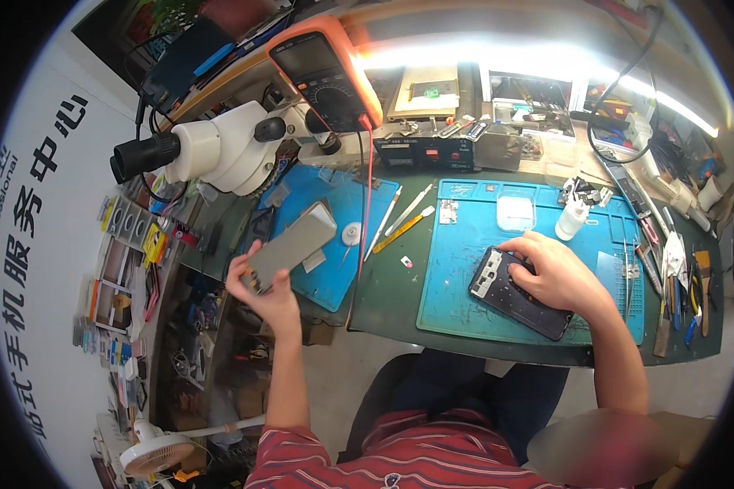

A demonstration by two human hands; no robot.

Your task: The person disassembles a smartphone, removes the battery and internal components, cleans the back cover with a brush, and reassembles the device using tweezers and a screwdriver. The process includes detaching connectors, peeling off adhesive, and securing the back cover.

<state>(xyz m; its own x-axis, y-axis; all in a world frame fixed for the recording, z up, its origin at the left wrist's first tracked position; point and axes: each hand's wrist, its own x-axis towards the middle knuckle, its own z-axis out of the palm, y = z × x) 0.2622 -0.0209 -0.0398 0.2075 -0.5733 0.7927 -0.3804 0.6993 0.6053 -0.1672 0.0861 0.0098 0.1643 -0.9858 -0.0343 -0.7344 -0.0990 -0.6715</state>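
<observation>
A dark green workbench is seen from above, with a large blue silicone repair mat laid on its right half and a second blue mat angled to the left. At the bench's far left a white stereo microscope is mounted, and an orange digital multimeter is propped just behind it, its red lead trailing down across the bench. A small white desk fan is seen near the floor at lower left.

A dark phone chassis, opened and lying flat on the right-hand mat, is pressed down by the right hand, whose fingers are spread over its upper edge rather than closed around it. A grey phone panel is held clear of the bench, tilted, beside the left mat; it is clamped at its lower end between thumb and fingers of the left hand. The two hands are kept well apart.

A white squeeze bottle is stood at the mat's far edge. Between the mats, a yellow-handled tool and slim brushes are laid. Tweezers are rested at the mat's right side.
</observation>
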